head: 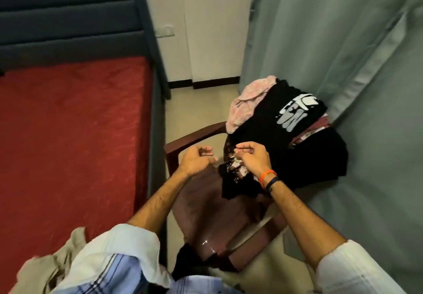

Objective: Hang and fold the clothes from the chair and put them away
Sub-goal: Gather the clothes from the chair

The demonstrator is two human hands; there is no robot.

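Clothes [281, 133] heaped at chair [206, 213] back edge: soft, light; right hand [248, 156] pinches patterned hem [231, 167]; left hand [196, 159] curled, empty.

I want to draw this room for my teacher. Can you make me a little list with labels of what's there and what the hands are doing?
place: a bedroom corner beside a grey-green curtain
chair: brown chair heaped with clothes
top of pile: black T-shirt with white print
under it: pink garment
right hand: right hand pinches a dark patterned garment at the pile's front
left hand: left hand loosely curled, holding nothing
bed: red mattress, dark blue headboard
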